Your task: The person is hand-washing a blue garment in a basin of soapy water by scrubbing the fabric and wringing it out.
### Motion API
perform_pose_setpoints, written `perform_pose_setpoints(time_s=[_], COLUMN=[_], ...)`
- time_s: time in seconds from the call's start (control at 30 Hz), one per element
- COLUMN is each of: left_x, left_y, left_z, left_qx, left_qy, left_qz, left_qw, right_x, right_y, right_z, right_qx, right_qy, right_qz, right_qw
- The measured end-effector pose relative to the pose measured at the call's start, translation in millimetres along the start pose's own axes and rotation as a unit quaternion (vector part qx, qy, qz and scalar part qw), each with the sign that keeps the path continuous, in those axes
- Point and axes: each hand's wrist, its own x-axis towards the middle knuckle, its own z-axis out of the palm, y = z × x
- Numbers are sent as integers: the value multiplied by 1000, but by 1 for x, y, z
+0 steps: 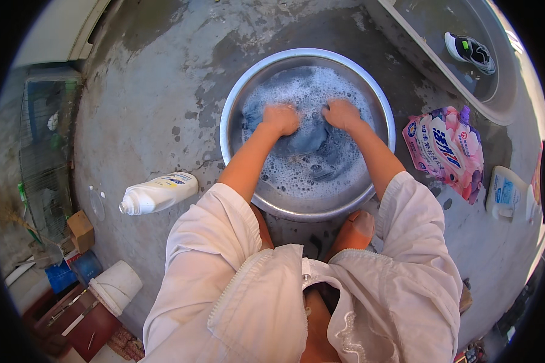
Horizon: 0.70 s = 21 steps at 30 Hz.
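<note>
A wide round metal basin (312, 215) stands on the floor in front of me, holding foamy, bubbly water. Blue-grey cloth (306, 140) lies partly under the suds in it; its exact kind is hidden by foam. Slightly left of the middle, my left hand (281, 119) is closed like a fist on the cloth, a little blurred. My right hand (341, 114) is curled round another part of the cloth, its thumb toward the left hand. The lower fingers of both hands are partly hidden by water and cloth.
A white bottle (160, 192) lies on its side at left. To the right lie a pink detergent pouch (445, 148) and a translucent jug (504, 192). A grey tub (442, 66) with a shoe (470, 52) stands far right. A white bucket (116, 287) is lower left.
</note>
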Motion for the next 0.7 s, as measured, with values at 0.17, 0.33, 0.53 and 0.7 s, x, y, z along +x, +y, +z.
perform_pose_setpoints(time_s=[0.17, 0.33, 0.53, 0.7], left_x=[-13, -44, -79, -83], left_y=[-20, -25, -37, -9], left_z=[6, -17, -60, -100], left_qx=[-217, -518, -757, -883], left_qy=[124, 56, 19, 104], left_qz=[-7, 4, 81, 69], left_qw=[968, 853, 648, 452], right_x=[-21, -66, -62, -98], right_y=[6, -12, -21, -65], right_z=[12, -48, -88, -110], right_qx=[440, 723, 740, 648], right_qy=[157, -24, 20, 132], right_qz=[118, 88, -105, -235], right_qw=[876, 684, 664, 713])
